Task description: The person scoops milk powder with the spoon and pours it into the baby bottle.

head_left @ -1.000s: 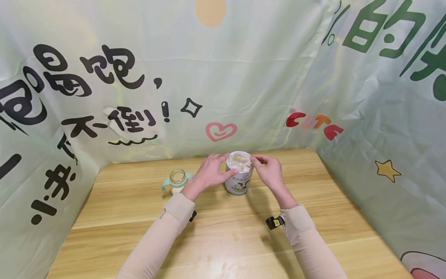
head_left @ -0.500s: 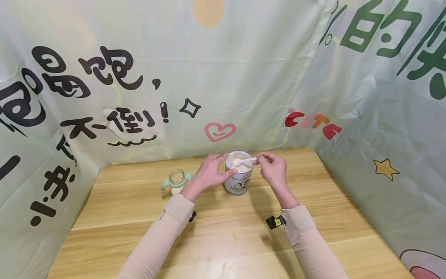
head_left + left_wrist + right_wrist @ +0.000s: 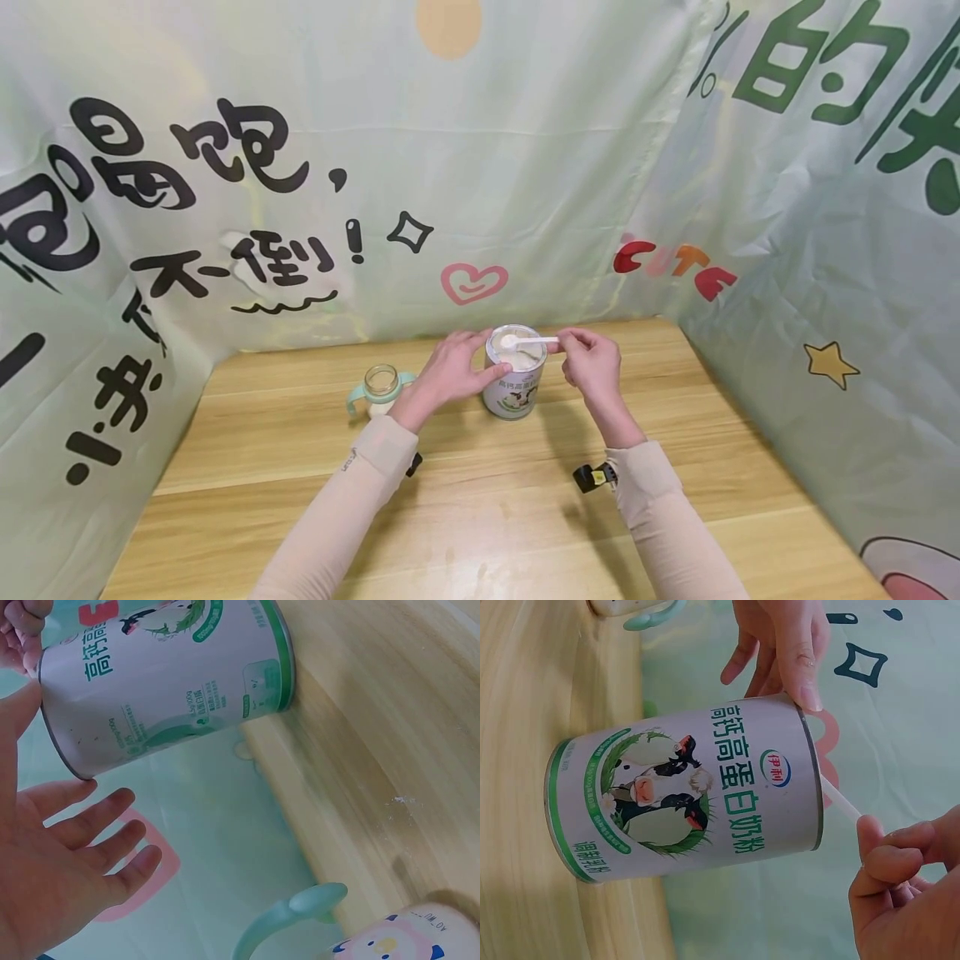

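In the head view, a milk powder can point(image 3: 512, 392) stands uncovered on the table, pale powder inside. My left hand point(image 3: 453, 367) rests at its rim, thumb on the near edge. In the left wrist view that hand's fingers point(image 3: 112, 832) are spread and fairly straight, with one fingertip touching the rim. My right hand point(image 3: 591, 367) pinches the handle end of a white measuring scoop point(image 3: 534, 340). The scoop's bowl, heaped with white powder, is over the can's mouth. From the right wrist only the scoop's handle point(image 3: 841, 799) shows; the can hides its bowl.
Left of the can stands a baby bottle point(image 3: 382, 382) without its cap, with mint green handles. A little spilled powder point(image 3: 405, 800) dots the wooden table point(image 3: 480, 517). Printed fabric walls point(image 3: 525, 167) rise behind the table and at its sides.
The scoop has risen out of the powder with a heap in its bowl. My right hand has moved slightly right and its handle now lies flatter. The left hand has stayed at the rim.
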`<action>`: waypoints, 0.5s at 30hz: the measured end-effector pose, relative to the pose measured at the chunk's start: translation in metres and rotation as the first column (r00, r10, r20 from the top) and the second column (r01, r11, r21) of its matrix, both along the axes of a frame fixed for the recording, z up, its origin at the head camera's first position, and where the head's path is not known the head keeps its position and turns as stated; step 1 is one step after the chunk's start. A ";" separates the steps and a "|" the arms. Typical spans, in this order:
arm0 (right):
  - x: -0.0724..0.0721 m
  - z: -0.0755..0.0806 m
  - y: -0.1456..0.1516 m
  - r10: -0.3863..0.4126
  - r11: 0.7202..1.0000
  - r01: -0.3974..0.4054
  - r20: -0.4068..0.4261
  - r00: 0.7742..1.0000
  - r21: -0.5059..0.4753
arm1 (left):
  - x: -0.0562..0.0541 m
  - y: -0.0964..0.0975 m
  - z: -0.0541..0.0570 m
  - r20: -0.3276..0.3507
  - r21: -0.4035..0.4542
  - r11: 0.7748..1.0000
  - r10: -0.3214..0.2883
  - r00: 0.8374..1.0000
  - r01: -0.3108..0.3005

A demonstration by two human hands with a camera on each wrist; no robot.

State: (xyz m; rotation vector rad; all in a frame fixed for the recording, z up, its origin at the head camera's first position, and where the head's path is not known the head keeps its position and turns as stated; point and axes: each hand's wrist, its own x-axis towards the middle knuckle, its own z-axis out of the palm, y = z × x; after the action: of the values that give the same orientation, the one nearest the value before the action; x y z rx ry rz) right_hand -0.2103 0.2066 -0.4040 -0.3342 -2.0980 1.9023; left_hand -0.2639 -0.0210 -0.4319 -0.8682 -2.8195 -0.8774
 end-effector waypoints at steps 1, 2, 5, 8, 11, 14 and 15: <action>0.000 0.000 0.000 -0.002 1.000 0.002 -0.006 1.000 0.003 | 0.000 0.000 0.000 0.004 0.003 1.000 0.003 1.000 -0.003; 0.000 0.001 -0.001 -0.001 1.000 0.001 -0.014 1.000 0.007 | 0.000 -0.001 0.001 0.012 0.010 1.000 0.006 1.000 -0.006; 0.000 0.002 -0.003 -0.002 1.000 0.002 -0.045 0.999 0.000 | 0.001 -0.003 0.002 0.035 0.026 0.999 0.018 0.999 -0.018; -0.001 0.003 -0.005 0.002 1.000 -0.002 -0.079 0.997 -0.009 | 0.002 -0.005 0.004 0.052 0.040 0.999 0.031 0.998 -0.033; 0.000 0.006 -0.007 0.011 1.000 -0.013 -0.098 0.995 -0.023 | 0.001 -0.009 0.006 0.048 0.045 0.998 0.039 0.998 -0.042; 0.001 0.009 -0.011 0.027 0.999 -0.030 -0.103 0.994 -0.033 | -0.001 -0.014 0.008 0.035 0.046 0.998 0.044 0.998 -0.046; 0.000 0.010 -0.012 0.032 0.999 -0.036 -0.103 0.994 -0.037 | -0.002 -0.015 0.009 0.029 0.047 0.998 0.046 0.999 -0.047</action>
State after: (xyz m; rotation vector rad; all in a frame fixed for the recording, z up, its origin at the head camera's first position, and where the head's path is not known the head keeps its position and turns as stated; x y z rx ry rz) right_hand -0.2099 0.1945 -0.3942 -0.2059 -2.0155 1.9381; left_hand -0.2656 -0.0364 -0.4231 -0.7871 -2.8170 -0.9540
